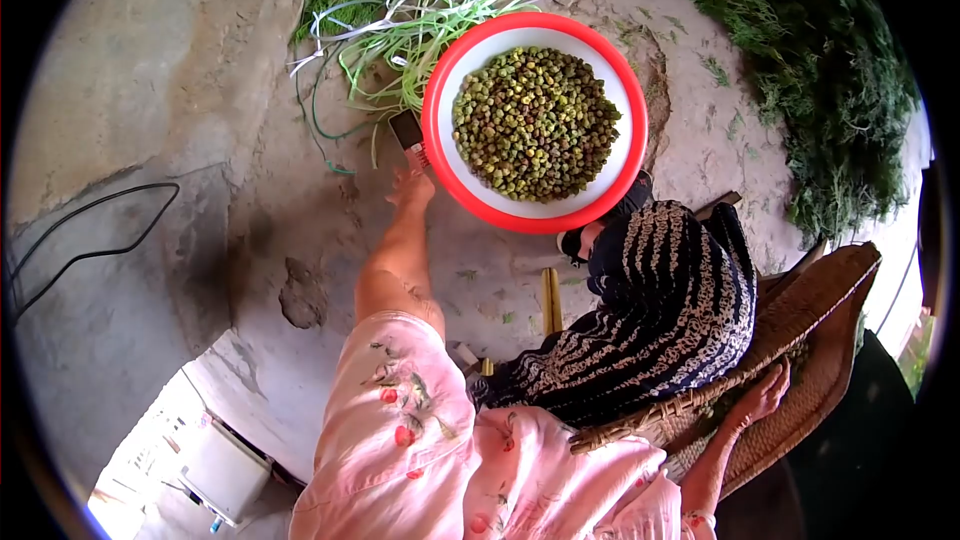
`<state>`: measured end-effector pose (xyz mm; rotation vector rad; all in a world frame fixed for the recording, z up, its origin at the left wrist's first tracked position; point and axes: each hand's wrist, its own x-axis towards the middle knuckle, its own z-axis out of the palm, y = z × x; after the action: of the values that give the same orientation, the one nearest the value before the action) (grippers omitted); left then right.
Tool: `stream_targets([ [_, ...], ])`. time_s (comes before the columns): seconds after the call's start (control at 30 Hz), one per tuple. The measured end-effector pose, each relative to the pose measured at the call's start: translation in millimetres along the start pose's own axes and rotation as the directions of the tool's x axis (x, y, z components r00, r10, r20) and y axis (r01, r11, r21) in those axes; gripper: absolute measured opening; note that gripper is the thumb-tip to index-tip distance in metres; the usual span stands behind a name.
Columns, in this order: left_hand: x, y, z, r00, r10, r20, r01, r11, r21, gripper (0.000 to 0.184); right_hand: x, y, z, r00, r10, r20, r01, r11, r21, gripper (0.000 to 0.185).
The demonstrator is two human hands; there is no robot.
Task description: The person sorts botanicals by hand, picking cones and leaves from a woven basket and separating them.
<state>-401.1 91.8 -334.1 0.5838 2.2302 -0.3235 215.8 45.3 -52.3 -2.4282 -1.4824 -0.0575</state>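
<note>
My left hand (411, 185) reaches down to the floor beside a red-rimmed basin (436, 168). Its fingers close at the lower end of a keypad mobile phone (405, 128), whose dark screen faces up; the exact grip is small and partly hidden. White inside, the basin holds a heap of small round green-brown fruits (538, 125). At my right side, my right hand (766, 396) grips a shallow woven basket (835, 300), which is tilted against my hip. Some green bits lie within its fold.
Loose white and pale green plastic straps (400, 50) lie behind the basin. Cut green branches (840, 90) are piled at the right. A black cable (110, 198) loops at left. My leg in patterned cloth (670, 290) is close to the basin.
</note>
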Motion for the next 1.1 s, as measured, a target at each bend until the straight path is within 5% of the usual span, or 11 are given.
stream_targets([
  [0.17, -4.5, 2.0, -1.8, 0.998, 0.034, 0.055, -0.042, 0.988, 0.151, 0.074, 0.8, -6.5, -1.0, 0.999, 0.036, -0.005, -0.036, 0.999, 0.009, 0.034],
  [0.77, -4.0, -5.8, -4.9, 0.991, 0.135, -0.013, -0.133, 0.984, 0.115, 0.069, 4.5, -5.7, 0.6, 0.999, 0.052, 0.002, -0.052, 0.998, 0.041, 0.034],
  [0.83, -13.4, -9.2, -2.3, 0.970, 0.188, -0.153, -0.198, 0.979, -0.047, 0.064, 5.1, -5.1, 0.4, 0.999, 0.045, 0.004, -0.045, 0.999, 0.023, 0.034],
  [0.93, -19.8, -28.0, 28.6, 0.956, 0.147, -0.252, -0.178, 0.978, -0.106, 0.060, 6.3, 1.5, 2.5, 1.000, 0.020, -0.010, -0.020, 1.000, -0.007, 0.034],
  [1.0, 56.4, -98.3, 105.5, 0.972, 0.182, -0.148, -0.190, 0.981, -0.037, 0.059, 6.6, 0.5, 3.4, 1.000, 0.012, -0.018, -0.012, 1.000, -0.008, 0.034],
  [1.1, -0.6, -95.1, 115.1, 0.969, 0.238, -0.064, -0.241, 0.969, -0.046, 0.057, 8.4, 6.4, 6.6, 1.000, 0.000, -0.023, -0.001, 0.999, -0.046, 0.035],
])
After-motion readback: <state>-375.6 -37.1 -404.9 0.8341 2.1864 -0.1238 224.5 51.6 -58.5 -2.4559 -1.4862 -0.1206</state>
